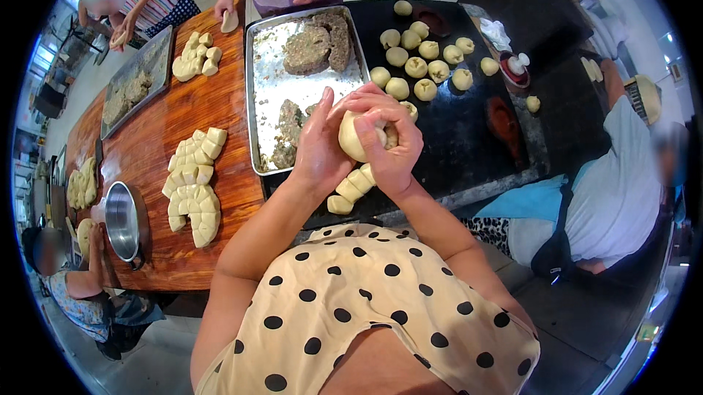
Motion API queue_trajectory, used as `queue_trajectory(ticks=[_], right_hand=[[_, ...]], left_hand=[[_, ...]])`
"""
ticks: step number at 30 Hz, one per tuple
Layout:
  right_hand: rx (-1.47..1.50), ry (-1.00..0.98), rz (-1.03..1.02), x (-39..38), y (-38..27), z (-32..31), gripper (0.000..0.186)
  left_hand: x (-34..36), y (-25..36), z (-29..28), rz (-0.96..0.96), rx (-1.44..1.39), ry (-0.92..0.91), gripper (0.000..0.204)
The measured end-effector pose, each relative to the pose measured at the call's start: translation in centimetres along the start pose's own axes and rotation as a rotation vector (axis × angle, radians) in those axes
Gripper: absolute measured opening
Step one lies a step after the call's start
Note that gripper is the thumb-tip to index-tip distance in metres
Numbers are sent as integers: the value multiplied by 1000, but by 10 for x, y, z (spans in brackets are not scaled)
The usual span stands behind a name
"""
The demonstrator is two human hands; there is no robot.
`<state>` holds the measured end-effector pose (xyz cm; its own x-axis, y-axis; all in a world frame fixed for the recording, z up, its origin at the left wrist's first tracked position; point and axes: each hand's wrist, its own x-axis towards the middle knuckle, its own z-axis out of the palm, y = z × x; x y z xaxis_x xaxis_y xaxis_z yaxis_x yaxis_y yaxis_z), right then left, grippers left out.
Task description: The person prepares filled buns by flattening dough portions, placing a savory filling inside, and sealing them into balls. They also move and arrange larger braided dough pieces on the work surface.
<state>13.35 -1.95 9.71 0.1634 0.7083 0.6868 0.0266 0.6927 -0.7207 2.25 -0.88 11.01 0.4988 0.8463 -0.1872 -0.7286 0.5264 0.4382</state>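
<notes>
Both my hands are at a pale dough ball [351, 139] with a gathered opening on its right side. My left hand [322, 147] cups the ball from the left, its fingers partly hidden behind it. Curled over the top and right, my right hand [395, 144] pinches the dough's folds. What is inside the ball I cannot make out. Just below my hands a row of cut dough pieces [353, 188] lies on the black worktop [447, 175]. Behind my left hand stands a metal tray [267, 80] with a grey-brown speckled filling [311, 51].
Several round dough balls [416, 67] cover the worktop's far part, beside a brown oval dish [504, 128] and a pump bottle [517, 65]. Cut dough [194, 190], a steel bowl [123, 221] and a second tray [139, 91] are on the wooden table [234, 153]. Other people stand around.
</notes>
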Motion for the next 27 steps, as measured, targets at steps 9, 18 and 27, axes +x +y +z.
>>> queue_trajectory(ticks=[9, 18, 27], right_hand=[[-118, -27, 101, -17, 4, 6, 10], [-383, -196, -45, -22, 10, 3, 42], [-257, -351, -111, -12, 9, -16, 27]], left_hand=[[21, -35, -43, 83, -87, 42, 36], [16, -17, -29, 24, 6, 155, 31], [25, -7, -38, -309, 286, 1, 44]])
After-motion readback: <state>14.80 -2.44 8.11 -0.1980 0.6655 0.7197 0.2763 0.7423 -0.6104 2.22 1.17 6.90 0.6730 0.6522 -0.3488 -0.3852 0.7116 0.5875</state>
